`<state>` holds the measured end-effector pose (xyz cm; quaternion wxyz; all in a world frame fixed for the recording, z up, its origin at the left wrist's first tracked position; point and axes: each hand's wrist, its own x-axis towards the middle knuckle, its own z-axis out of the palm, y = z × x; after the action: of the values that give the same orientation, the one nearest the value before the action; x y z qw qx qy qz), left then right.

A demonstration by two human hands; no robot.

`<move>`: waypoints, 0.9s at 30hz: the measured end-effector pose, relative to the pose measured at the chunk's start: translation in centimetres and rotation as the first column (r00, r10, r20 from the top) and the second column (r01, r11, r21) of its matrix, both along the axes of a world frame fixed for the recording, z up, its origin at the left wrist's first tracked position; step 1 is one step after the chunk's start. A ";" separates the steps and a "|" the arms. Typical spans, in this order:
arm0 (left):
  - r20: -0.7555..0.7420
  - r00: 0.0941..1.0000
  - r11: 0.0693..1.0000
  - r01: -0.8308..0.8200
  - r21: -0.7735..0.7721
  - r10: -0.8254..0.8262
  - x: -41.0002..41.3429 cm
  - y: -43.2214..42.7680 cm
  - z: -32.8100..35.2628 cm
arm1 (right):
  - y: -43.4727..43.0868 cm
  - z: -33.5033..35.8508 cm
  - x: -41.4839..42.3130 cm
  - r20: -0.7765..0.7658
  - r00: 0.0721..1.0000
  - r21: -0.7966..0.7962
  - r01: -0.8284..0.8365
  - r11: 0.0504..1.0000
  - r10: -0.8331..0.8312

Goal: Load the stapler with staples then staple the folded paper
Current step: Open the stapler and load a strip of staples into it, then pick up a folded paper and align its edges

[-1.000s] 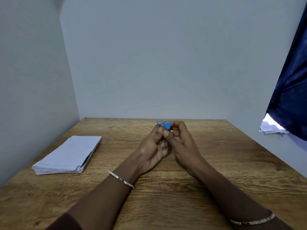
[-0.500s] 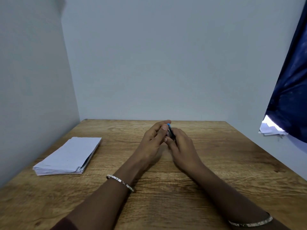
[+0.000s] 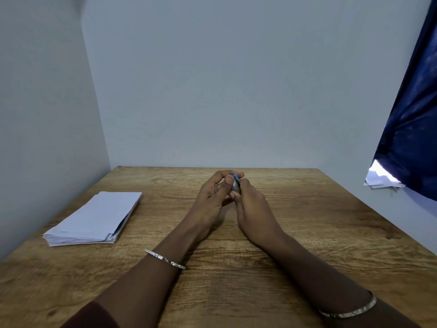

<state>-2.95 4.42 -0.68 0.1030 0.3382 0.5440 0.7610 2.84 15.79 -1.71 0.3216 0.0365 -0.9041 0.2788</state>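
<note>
A small blue stapler point(image 3: 236, 179) is held between both hands above the middle of the wooden table point(image 3: 307, 233). My left hand point(image 3: 212, 197) wraps its near side, thumb pressed against the blue end. My right hand point(image 3: 253, 209) grips it from the right, fingers curled over it. Only a sliver of blue and dark metal shows; the rest is hidden by fingers. No staples are visible. A stack of folded white paper point(image 3: 94, 218) lies on the table to the left, apart from both hands.
Grey walls close in the table on the left, back and right. A dark blue curtain point(image 3: 411, 138) hangs at the upper right, with white paper scraps point(image 3: 380, 179) under its lower edge. Both wrists wear thin bracelets.
A second ago the stapler stood open with its blue tips raised above my fingers. Both hands have since closed over it and lowered slightly, hiding most of it.
</note>
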 end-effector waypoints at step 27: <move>-0.257 0.684 0.676 -0.725 -0.134 0.683 0.6 -3.7 -1.3 | -2.9 -1.2 -1.7 0.139 0.938 0.269 0.275 0.923 -0.319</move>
<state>-2.37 0.71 -1.99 -0.2128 0.1570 0.7216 0.6398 1.12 12.84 -2.96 0.2704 -0.0873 -0.9519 0.1151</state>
